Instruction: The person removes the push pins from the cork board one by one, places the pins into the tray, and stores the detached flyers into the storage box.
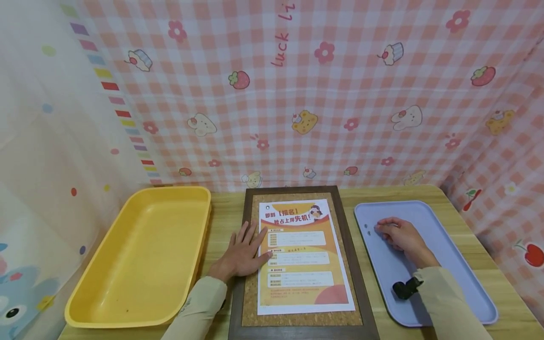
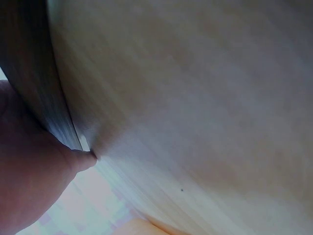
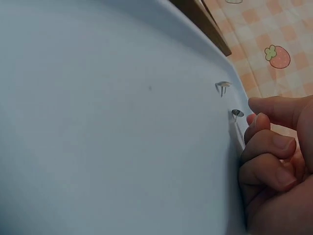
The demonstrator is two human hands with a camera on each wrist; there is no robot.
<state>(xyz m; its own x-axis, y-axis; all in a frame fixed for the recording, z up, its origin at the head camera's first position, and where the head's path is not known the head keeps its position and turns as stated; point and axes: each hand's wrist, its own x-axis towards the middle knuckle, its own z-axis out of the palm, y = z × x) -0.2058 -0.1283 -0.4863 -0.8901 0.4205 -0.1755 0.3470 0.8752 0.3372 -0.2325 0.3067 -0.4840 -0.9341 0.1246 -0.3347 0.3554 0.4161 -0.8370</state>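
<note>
My left hand (image 1: 244, 252) lies flat with fingers spread on the left side of a cork board (image 1: 251, 307) with a dark wooden frame. Its fingertips press the left edge of an orange and white poster (image 1: 297, 302) on the cork. A small round tack head (image 1: 267, 207) shows at the poster's top left corner. Over the blue tray (image 1: 459, 283), my right hand (image 1: 401, 236) has its fingers curled, thumb and index tips close together beside two metal thumbtacks. One thumbtack (image 3: 223, 85) stands point down; another thumbtack (image 3: 237, 113) is right by the fingertips. I cannot tell whether they pinch one.
A deep yellow bin (image 1: 144, 255) stands on the wooden table (image 1: 225, 208) left of the board. The blue tray lies to the board's right. Checked pink cloth (image 1: 263, 104) hangs behind the table, with more cloth at both sides. A black wrist camera (image 1: 405, 288) hangs at my right sleeve.
</note>
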